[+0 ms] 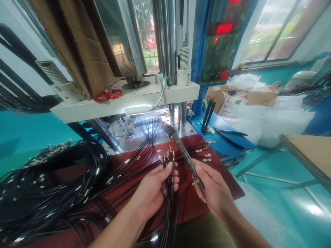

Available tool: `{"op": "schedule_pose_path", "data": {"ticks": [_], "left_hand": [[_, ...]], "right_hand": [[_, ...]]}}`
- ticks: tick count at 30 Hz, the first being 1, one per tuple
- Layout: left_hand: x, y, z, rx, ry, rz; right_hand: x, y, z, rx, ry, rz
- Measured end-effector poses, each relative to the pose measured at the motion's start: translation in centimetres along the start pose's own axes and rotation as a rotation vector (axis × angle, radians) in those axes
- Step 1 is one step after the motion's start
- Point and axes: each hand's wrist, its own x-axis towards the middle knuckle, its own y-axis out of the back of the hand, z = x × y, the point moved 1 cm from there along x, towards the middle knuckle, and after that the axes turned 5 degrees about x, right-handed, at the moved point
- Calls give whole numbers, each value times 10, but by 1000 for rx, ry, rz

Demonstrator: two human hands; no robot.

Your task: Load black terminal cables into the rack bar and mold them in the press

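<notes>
My left hand (158,184) is closed around several thin black cables (168,198), the thumb pressing them near their ends. Small metal terminals (167,154) stick up above the thumb. A long, narrow dark metal bar (184,151) is gripped in my right hand (213,186), slanting up and left to a wider end with a round fitting. A small light-coloured piece (196,181) shows on the bar by my right fingers. Other cable ends (206,157) with whitish connectors lie behind the bar on the red-brown board (221,182).
A press stands ahead, its white plate (155,98) carrying red-handled scissors (108,95). Cables run into a lit clear mould (146,120). Coiled black cables (64,186) fill the left. Pliers (230,134) lie on the blue shelf at right, near a red button (224,75).
</notes>
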Motion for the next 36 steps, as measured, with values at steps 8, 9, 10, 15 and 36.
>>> {"op": "schedule_pose_path", "data": {"ticks": [8, 9, 10, 15, 36], "left_hand": [[1, -6, -2, 76, -57, -33], [1, -6, -2, 82, -53, -42], [0, -6, -2, 90, -47, -54], [-4, -9, -3, 296, -66, -59], [-5, -12, -11, 542, -64, 19]], "right_hand": [[2, 0, 4, 0, -1, -7], [2, 0, 4, 0, -2, -6], [1, 0, 4, 2, -2, -4], [1, 0, 3, -16, 0, -24], [1, -3, 0, -152, 40, -66]]}}
